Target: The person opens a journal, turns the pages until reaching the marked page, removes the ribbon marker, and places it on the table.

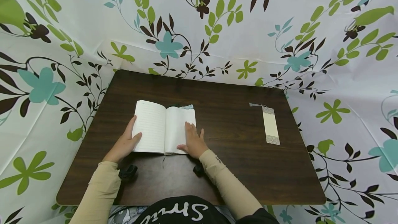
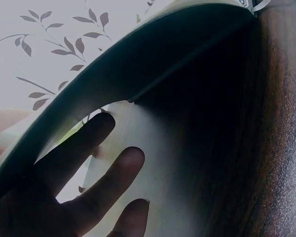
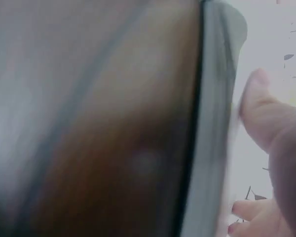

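Observation:
An open notebook (image 1: pixel 150 125) with ruled pages lies left of centre on the table. My left hand (image 1: pixel 123 145) holds its left edge, thumb on the page. In the left wrist view, the fingers (image 2: pixel 121 170) of that hand spread beneath the raised dark cover (image 2: pixel 153 59). My right hand (image 1: pixel 196 143) rests on the right page with extended fingers. The right wrist view shows the notebook's page edges (image 3: pixel 212 123) beside that hand's thumb (image 3: pixel 259 94). A pale blue patterned piece (image 1: pixel 188 106) sticks out at the notebook's top right, mostly hidden.
To the right on the dark wooden table (image 1: pixel 230 168) lies a cream bookmark (image 1: pixel 270 125) with patterned ends and a tassel (image 1: pixel 256 105). A thin ribbon (image 1: pixel 163 161) hangs from the notebook's lower edge. Patterned cloth (image 1: pixel 124 27) surrounds the table.

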The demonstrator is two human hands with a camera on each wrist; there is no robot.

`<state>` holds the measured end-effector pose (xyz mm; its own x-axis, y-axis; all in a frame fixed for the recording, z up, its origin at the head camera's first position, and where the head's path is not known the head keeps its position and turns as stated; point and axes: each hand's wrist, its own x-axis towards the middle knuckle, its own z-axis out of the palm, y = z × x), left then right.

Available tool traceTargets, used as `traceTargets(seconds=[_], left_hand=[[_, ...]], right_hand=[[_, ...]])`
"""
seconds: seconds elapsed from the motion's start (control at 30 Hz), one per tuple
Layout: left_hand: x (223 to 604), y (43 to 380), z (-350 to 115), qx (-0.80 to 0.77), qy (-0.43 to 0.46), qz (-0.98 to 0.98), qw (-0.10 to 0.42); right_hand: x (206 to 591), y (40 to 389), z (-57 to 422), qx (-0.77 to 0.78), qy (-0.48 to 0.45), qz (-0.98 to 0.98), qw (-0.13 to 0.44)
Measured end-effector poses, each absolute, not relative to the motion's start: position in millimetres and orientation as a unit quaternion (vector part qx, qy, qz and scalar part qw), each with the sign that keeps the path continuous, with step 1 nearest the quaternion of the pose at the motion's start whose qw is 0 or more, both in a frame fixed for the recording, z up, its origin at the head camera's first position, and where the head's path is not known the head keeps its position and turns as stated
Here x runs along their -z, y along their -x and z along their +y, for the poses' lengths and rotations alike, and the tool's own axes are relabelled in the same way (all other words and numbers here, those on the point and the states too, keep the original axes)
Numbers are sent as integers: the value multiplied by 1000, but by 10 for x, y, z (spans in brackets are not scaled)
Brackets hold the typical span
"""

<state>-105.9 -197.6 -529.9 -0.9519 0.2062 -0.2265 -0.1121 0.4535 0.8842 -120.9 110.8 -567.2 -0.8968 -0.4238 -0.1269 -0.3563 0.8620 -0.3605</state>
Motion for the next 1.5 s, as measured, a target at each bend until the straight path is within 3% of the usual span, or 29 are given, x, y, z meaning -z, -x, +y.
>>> traceTargets(seconds=[0.2,0.57,0.77,1.07,1.5], left_hand=[[5283,1049,-1973,-522,-34,839,147],[5284,1053,-1981,-518,-28,841,154],[5274,1052,-1985,-522,-18,837,164],[5269,1045,-2010,-529,-38,835,146],[5306,1070,-1998,-514,-39,845,143]], right_hand=[[5567,1194,1024,255,216,933,136],[5485,1106,765,440,310,836,109],[5444,1038,551,340,387,852,93],[5506,1040,521,218,444,860,124],[5569,1158,748,144,364,908,148]])
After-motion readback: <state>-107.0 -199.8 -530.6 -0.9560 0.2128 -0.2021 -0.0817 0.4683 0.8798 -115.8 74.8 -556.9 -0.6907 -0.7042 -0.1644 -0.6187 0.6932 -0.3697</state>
